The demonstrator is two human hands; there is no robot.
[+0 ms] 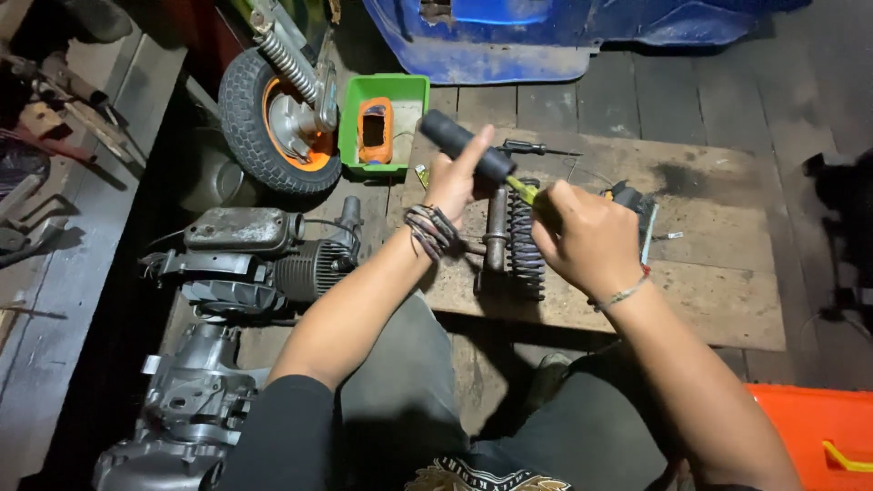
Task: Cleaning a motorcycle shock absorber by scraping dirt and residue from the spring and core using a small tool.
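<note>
My left hand (455, 177) grips the black handle of a tool (468, 145) with a yellow-green shaft, held over a wooden board (709, 291). My right hand (582, 236) is closed around the lower end of that shaft, just above a black coil spring shock absorber (525, 255) lying on the board. A metal rod (496, 232) of the shock lies beside the spring. A bundle of cord bracelets wraps my left wrist. What the tool tip touches is hidden by my right hand.
A small engine (245, 259) lies on the floor at left, with a wheel with an orange rim (277, 118) behind it. A green tray (384, 123) holds an orange part. A screwdriver (536, 147) lies on the board. An orange box (818, 436) sits bottom right.
</note>
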